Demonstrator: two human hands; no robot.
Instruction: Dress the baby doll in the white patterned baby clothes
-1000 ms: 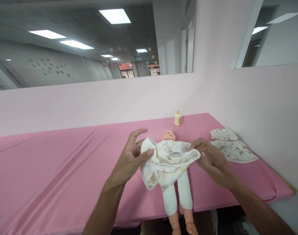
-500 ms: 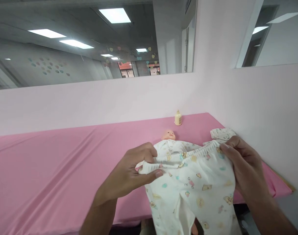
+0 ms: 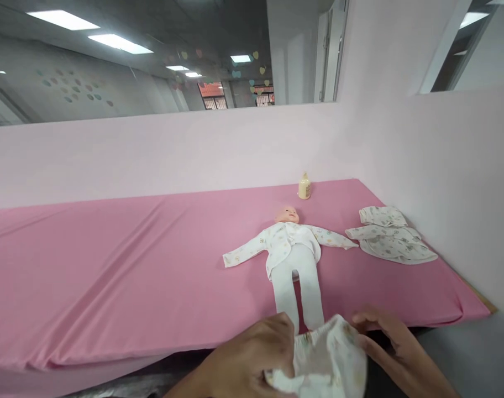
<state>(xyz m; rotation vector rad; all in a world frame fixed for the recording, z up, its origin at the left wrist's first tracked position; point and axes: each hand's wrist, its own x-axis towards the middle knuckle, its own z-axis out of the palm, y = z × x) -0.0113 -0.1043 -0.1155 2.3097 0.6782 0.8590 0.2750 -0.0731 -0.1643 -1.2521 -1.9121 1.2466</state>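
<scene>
My left hand is closed on the waistband of the white printed baby pants, low in the view at the table's front edge. My right hand is at the other side of the waistband, thumb and fingers pinching its edge. The lower part of the pants runs out of view. Just beyond lies a baby doll on its back, head away from me. It wears a printed long-sleeved top with arms spread and white leggings.
A pink sheet covers the table. A pale yellow bottle stands behind the doll's head. Folded printed baby clothes lie at the right near the wall. A wide window is set in the back wall.
Both hands have come down and closer to me with the pants, which are now bunched rather than spread out. The doll and folded clothes have come into full view.
</scene>
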